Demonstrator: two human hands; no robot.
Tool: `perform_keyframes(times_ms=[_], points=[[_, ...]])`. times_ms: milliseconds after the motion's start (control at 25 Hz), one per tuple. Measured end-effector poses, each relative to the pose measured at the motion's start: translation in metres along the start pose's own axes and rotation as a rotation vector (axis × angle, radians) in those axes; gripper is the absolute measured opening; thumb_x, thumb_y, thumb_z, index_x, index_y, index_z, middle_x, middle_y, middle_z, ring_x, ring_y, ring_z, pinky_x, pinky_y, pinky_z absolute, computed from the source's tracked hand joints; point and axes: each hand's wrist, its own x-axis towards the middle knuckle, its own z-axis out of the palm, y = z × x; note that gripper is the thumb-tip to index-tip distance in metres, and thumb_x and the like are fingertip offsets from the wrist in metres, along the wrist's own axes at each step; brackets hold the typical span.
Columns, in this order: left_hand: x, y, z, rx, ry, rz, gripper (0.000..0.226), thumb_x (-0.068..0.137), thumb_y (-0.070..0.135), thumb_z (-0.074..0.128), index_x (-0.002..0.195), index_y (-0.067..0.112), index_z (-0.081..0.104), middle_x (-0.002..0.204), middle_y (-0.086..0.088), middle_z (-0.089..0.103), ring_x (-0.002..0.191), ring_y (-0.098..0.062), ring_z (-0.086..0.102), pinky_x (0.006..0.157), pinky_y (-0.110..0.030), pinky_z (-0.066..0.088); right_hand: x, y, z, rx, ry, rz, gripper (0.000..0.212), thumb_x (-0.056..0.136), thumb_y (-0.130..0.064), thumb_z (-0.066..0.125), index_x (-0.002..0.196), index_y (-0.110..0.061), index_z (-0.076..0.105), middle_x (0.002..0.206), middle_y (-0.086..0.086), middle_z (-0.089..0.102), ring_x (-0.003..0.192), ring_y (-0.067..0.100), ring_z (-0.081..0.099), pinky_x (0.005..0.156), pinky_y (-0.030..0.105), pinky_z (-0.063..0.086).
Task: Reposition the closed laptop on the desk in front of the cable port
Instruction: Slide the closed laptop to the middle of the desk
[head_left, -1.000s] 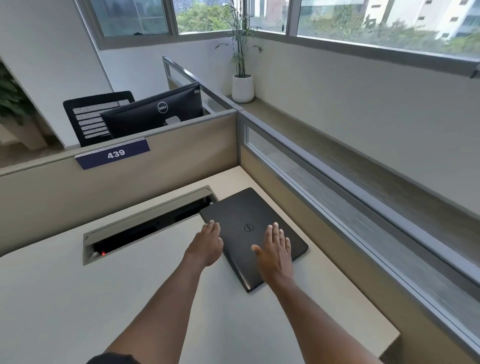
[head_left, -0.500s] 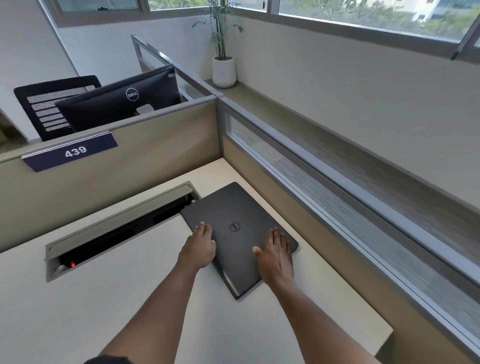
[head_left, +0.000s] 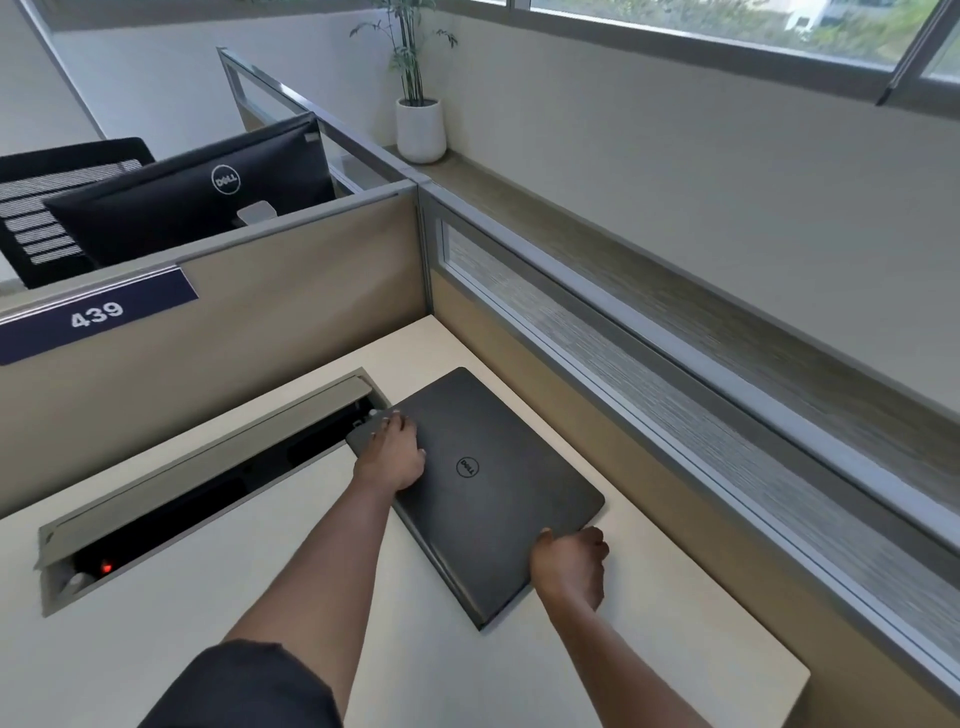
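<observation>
A closed black laptop (head_left: 498, 488) lies askew on the pale desk (head_left: 218, 613), in the corner to the right of the cable port (head_left: 208, 478), a long open slot with a raised grey flap. The laptop's far left corner overlaps the port's right end. My left hand (head_left: 389, 452) grips the laptop's far left corner, fingers curled over the edge. My right hand (head_left: 569, 566) grips its near right edge, with the fingers tucked under the edge.
Beige cubicle partitions (head_left: 260, 322) stand behind and to the right of the desk, with a sign reading 439 (head_left: 98, 314). A black monitor (head_left: 197, 187) and a chair (head_left: 47, 208) are beyond the partition. A potted plant (head_left: 421, 130) stands on the window ledge.
Both hands moved from lying flat on the lid to gripping the laptop's edges: the left went to the far left corner, the right to the near right edge. The camera view shifted.
</observation>
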Motion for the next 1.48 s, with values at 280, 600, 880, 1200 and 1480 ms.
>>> perform_keyframes(times_ms=[280,600,880,1200,1480], points=[[0.031,-0.006,-0.011,0.026,0.024,-0.016,0.053,0.097,0.030,0.050,0.141,0.003,0.043,0.150,-0.016,0.039,0.139,-0.036,0.038,0.109,-0.048,0.039,0.002,-0.009,0.011,0.051,-0.007,0.104,0.042,0.093,-0.020,0.053,0.126,0.003,0.039,0.127,0.022,0.047,0.107,0.044,0.060,0.074,0.038,0.041],[0.054,-0.011,-0.005,-0.047,0.078,-0.118,0.053,0.095,0.037,0.052,0.133,0.001,0.048,0.137,-0.022,0.048,0.127,-0.040,0.047,0.102,-0.048,0.042,0.015,-0.022,0.016,0.118,-0.002,0.246,0.047,0.088,-0.015,0.059,0.124,0.007,0.039,0.130,0.027,0.045,0.113,0.046,0.056,0.086,0.044,0.049],[0.059,-0.012,-0.003,-0.146,0.071,-0.277,0.063,0.087,0.046,0.058,0.133,0.004,0.053,0.138,-0.021,0.049,0.128,-0.040,0.046,0.104,-0.047,0.038,0.035,-0.032,0.010,0.223,0.014,0.390,0.052,0.086,-0.021,0.065,0.124,0.008,0.044,0.130,0.027,0.050,0.116,0.042,0.056,0.094,0.042,0.049],[0.013,-0.039,0.000,-0.336,-0.011,-0.560,0.063,0.080,0.051,0.053,0.128,0.010,0.053,0.130,-0.015,0.060,0.122,-0.036,0.053,0.098,-0.043,0.037,0.040,-0.026,-0.002,0.269,-0.029,0.355,0.055,0.083,-0.028,0.065,0.124,0.005,0.049,0.127,0.024,0.057,0.114,0.042,0.059,0.102,0.048,0.051],[-0.063,-0.054,0.019,-0.568,0.000,-0.706,0.067,0.074,0.053,0.058,0.125,0.010,0.053,0.126,-0.013,0.060,0.120,-0.036,0.054,0.102,-0.045,0.043,0.032,-0.020,-0.018,0.128,-0.104,0.160,0.047,0.078,-0.028,0.060,0.112,0.004,0.061,0.114,0.020,0.066,0.106,0.040,0.064,0.095,0.044,0.055]])
